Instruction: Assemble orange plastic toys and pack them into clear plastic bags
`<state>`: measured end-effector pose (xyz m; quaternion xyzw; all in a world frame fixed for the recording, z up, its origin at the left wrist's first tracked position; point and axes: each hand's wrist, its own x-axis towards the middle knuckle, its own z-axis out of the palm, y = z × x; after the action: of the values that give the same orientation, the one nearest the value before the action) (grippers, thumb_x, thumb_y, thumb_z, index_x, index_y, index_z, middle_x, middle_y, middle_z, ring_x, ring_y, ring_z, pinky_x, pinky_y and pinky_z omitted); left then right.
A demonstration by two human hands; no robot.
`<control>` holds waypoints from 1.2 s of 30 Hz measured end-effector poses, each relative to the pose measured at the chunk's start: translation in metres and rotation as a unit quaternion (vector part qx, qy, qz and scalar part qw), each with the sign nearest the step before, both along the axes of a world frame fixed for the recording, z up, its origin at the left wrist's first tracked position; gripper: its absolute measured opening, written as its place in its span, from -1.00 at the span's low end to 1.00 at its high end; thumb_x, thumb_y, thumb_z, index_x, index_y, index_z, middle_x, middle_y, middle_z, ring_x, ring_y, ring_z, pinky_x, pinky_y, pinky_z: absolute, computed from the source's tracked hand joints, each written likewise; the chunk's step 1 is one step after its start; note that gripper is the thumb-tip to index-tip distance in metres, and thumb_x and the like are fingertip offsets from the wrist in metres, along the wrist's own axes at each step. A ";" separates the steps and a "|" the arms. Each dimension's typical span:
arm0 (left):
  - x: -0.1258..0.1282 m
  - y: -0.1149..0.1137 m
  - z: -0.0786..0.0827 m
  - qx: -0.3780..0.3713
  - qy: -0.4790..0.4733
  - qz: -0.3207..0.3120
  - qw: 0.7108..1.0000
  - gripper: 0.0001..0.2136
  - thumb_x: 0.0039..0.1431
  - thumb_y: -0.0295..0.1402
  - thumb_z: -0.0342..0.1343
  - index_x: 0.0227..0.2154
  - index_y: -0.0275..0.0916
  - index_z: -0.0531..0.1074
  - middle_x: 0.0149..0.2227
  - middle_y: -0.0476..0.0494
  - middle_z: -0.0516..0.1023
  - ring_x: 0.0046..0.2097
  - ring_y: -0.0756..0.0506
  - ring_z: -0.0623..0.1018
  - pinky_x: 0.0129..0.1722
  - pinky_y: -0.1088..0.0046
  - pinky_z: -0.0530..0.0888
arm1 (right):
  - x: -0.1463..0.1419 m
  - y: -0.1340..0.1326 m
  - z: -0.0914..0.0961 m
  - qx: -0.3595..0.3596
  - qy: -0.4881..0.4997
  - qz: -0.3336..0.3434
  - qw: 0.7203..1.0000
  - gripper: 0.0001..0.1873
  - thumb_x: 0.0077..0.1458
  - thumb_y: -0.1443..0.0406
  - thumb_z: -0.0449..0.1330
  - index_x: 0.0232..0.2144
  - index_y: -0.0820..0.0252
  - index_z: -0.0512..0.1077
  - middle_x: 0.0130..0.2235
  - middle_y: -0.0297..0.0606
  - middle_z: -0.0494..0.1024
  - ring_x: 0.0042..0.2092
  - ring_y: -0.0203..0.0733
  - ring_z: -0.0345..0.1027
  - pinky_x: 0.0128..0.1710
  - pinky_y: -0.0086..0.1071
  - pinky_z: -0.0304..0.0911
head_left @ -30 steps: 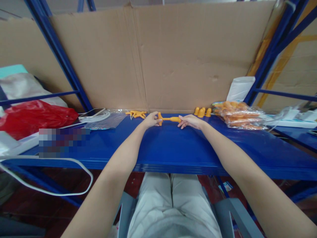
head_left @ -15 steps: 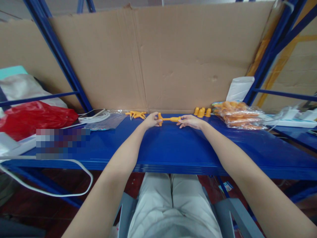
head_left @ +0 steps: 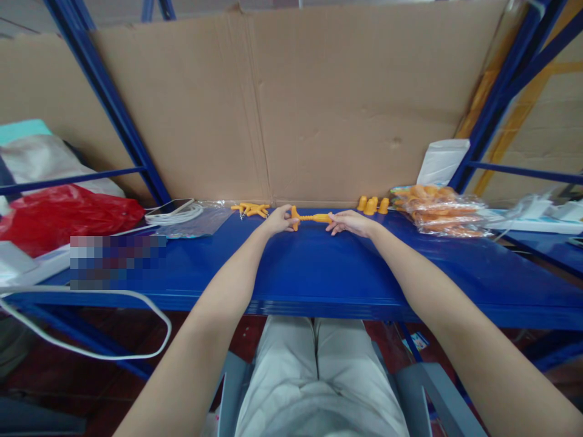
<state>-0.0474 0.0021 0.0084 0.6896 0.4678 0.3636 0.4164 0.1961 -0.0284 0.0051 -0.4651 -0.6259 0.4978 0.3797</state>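
Both my hands reach to the back of a blue shelf [head_left: 319,267] and hold one orange plastic piece [head_left: 311,218] between them. My left hand [head_left: 279,221] pinches its left end, where a small cross-bar sticks up. My right hand [head_left: 348,223] grips the thicker right end with curled fingers. The piece lies level just above the shelf surface. A small heap of orange T-shaped parts [head_left: 251,210] lies left of my left hand. Several orange caps [head_left: 372,206] stand right of my right hand.
Clear bags of orange parts [head_left: 438,210] and a white pouch [head_left: 443,161] sit at the right. A phone [head_left: 169,207], white cable [head_left: 180,215] and clear bag [head_left: 200,221] lie at the left, beside a red bag [head_left: 59,215]. Cardboard [head_left: 300,103] backs the shelf.
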 end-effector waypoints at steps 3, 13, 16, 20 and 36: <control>0.000 0.002 -0.001 0.001 -0.005 -0.005 1.000 -0.72 0.09 -0.56 0.21 -0.15 -0.29 0.30 -0.46 0.03 0.49 -0.39 0.00 0.58 -0.23 0.31 0.57 | 0.000 -0.001 0.001 -0.006 0.009 -0.009 1.000 -0.91 0.19 0.36 0.18 -0.31 0.32 0.45 -0.33 -0.13 0.61 -0.47 -0.37 0.44 -0.44 -0.53 0.33; 0.000 0.004 -0.002 -0.001 -0.012 -0.006 1.000 -0.72 0.08 -0.57 0.22 -0.17 -0.28 0.30 -0.49 0.05 0.49 -0.42 0.01 0.58 -0.25 0.32 0.58 | 0.003 0.002 -0.003 0.008 0.020 -0.021 1.000 -0.87 0.13 0.40 0.23 -0.21 0.30 0.46 -0.26 -0.12 0.62 -0.47 -0.39 0.42 -0.42 -0.53 0.35; 0.001 0.001 0.000 -0.004 -0.008 0.002 1.000 -0.70 0.09 -0.56 0.22 -0.15 -0.27 0.29 -0.49 0.07 0.47 -0.44 0.03 0.57 -0.29 0.39 0.58 | 0.001 0.001 -0.003 0.022 -0.001 -0.034 0.999 -0.89 0.16 0.35 0.21 -0.27 0.31 0.49 -0.29 -0.12 0.63 -0.50 -0.40 0.40 -0.44 -0.53 0.32; 0.003 -0.002 0.001 -0.007 -0.011 0.012 1.000 -0.67 0.09 -0.60 0.19 -0.11 -0.27 0.28 -0.50 0.09 0.46 -0.45 0.05 0.56 -0.31 0.42 0.58 | 0.000 -0.001 -0.001 0.033 -0.021 -0.036 0.999 -0.77 0.19 0.25 0.18 -0.41 0.32 0.48 -0.40 -0.13 0.62 -0.54 -0.40 0.36 -0.50 -0.53 0.24; 0.002 -0.001 0.000 -0.008 -0.018 0.001 1.000 -0.66 0.08 -0.60 0.20 -0.10 -0.27 0.28 -0.46 0.06 0.49 -0.43 0.03 0.58 -0.26 0.36 0.57 | 0.001 -0.001 0.002 0.007 -0.011 -0.009 1.000 -0.78 0.17 0.21 0.21 -0.27 0.30 0.45 -0.37 -0.18 0.60 -0.52 -0.39 0.40 -0.54 -0.56 0.25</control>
<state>-0.0453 0.0011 0.0084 0.6795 0.4635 0.3725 0.4297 0.1966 -0.0296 0.0066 -0.4738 -0.6292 0.4850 0.3801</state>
